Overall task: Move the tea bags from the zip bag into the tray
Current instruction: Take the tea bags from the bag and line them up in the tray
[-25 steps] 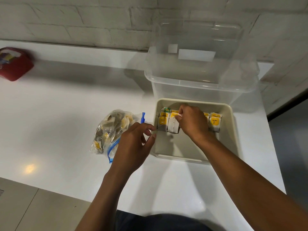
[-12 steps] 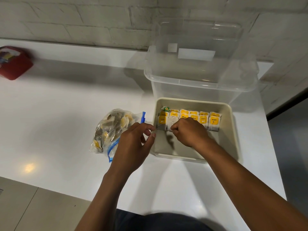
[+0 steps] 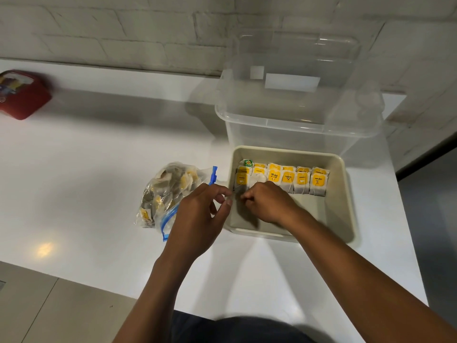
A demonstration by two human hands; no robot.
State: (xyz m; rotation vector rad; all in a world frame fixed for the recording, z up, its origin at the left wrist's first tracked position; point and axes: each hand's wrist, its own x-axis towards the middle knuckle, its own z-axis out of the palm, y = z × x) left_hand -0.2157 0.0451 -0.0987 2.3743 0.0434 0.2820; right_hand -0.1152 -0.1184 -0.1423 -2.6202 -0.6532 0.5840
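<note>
A beige tray (image 3: 347, 194) sits on the white counter, with a row of several tea bags (image 3: 303, 180) with yellow tags standing along its far wall. Left of the tray lies the clear zip bag (image 3: 165, 191) with a blue zip, still holding several tea bags. My right hand (image 3: 268, 205) is over the tray's near-left corner, fingers curled shut, just in front of a white tea bag (image 3: 257, 179); nothing shows in its grip. My left hand (image 3: 197, 219) hovers between bag and tray, thumb and fingers loosely apart and holding nothing.
A large clear plastic box (image 3: 296, 112) stands right behind the tray against the brick wall. A red pouch (image 3: 22, 95) lies at the far left of the counter (image 3: 86, 157). The counter's near edge drops to a tiled floor (image 3: 37, 313).
My right hand drew back from the row of tea bags toward the tray's near-left corner, leaving a white tea bag standing in the row. My left hand barely moved.
</note>
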